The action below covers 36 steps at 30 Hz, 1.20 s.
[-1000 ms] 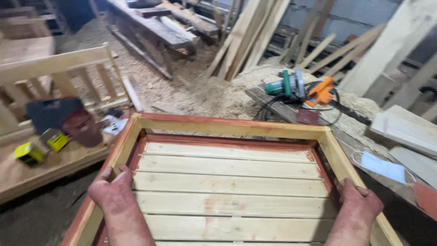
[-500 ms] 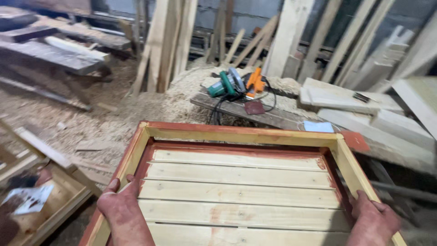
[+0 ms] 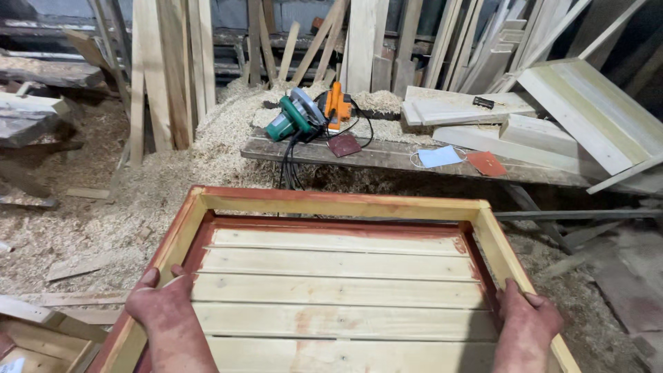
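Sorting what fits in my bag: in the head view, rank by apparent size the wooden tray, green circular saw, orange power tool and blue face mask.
1. wooden tray, nearest the camera
2. green circular saw
3. orange power tool and blue face mask: too alike to rank

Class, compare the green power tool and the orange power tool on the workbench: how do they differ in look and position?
The green power tool has a round silver blade guard; the orange power tool is boxier with none visible. The green one lies nearer the bench's left end, the orange one behind and right of it. Both rest on the sawdust-strewn workbench, trailing black cords.
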Tool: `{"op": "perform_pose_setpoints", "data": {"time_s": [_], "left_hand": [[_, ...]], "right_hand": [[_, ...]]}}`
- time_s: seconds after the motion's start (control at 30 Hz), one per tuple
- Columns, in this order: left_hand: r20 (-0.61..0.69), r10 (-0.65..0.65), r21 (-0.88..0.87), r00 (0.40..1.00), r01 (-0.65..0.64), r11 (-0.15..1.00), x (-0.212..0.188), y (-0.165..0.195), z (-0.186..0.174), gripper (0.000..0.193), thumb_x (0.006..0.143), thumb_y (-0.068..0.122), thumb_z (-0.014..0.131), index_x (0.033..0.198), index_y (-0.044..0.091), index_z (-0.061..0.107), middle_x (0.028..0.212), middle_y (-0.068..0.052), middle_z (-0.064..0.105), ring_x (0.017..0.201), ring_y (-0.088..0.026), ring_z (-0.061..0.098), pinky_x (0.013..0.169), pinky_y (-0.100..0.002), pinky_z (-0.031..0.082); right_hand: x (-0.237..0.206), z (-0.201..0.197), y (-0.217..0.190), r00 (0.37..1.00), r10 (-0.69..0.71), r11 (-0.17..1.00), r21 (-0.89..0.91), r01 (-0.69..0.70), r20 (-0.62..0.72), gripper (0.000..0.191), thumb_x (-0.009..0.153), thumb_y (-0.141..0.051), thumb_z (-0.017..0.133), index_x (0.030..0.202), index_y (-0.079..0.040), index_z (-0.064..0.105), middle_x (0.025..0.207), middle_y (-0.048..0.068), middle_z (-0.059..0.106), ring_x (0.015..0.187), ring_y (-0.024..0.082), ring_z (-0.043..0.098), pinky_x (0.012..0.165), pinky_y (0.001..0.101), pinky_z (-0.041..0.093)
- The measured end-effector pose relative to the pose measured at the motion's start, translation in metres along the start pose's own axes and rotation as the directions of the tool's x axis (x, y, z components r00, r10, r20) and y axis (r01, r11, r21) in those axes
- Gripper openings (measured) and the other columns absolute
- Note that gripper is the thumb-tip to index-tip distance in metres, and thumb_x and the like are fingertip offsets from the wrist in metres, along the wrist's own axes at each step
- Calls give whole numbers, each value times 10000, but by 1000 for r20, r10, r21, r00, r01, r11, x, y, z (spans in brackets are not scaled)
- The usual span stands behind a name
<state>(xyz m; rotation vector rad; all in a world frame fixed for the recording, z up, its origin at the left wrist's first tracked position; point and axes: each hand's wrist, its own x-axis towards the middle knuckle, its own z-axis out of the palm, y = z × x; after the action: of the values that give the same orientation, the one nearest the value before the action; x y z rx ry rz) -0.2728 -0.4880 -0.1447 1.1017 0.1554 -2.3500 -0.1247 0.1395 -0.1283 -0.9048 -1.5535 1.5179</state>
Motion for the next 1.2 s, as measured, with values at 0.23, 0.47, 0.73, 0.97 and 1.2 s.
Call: {"op": "perform_pose_setpoints", "data": {"time_s": [0.23,0.47,0.73,0.97,1.2], "left_hand": [[106,-24,82,994,16,996,5,-21,34,416,842,54,552,1249,122,605,1366,-86,591,1231,-246,573,955,-473,488],[111,43,164,993,-61,985,11,-61,73,431,828,137,547,1248,188,630,1360,-33,619,1282,-239,563,1028,-524,472],[305,51,401,951,-177,899,17,-59,89,373,990,234,538,1337,97,523,1297,-70,583,1197,-216,570,1050,-449,456],[541,-37,789,840,-491,370,24,-90,33,404,909,193,678,1232,197,436,1056,30,658,916,-135,561,683,-310,427],[792,-42,611,609,-789,67,11,-106,-1,525,906,169,786,1319,48,485,1235,-97,600,1136,-206,564,1007,-334,459]], "right_hand": [[-5,49,-23,978,207,783,605,-146,-31,250,966,-52,658,1115,52,486,1085,216,642,912,303,686,856,417,593],[-55,129,-32,790,280,738,404,-541,546,546,967,-501,469,1398,-166,434,1264,50,506,1063,283,540,923,591,460],[-204,176,-41,-128,523,357,-80,931,843,1100,813,-334,785,1650,-181,89,1739,152,-25,1581,431,-48,1123,849,31],[-208,166,28,-254,144,-20,260,966,956,1310,683,-322,937,1627,-252,31,1678,228,-205,1452,591,-234,855,981,-61],[-196,169,-1,-202,511,246,83,966,836,1540,506,-542,944,1716,-351,10,1751,147,-200,1541,499,-249,1027,900,-83]]}}
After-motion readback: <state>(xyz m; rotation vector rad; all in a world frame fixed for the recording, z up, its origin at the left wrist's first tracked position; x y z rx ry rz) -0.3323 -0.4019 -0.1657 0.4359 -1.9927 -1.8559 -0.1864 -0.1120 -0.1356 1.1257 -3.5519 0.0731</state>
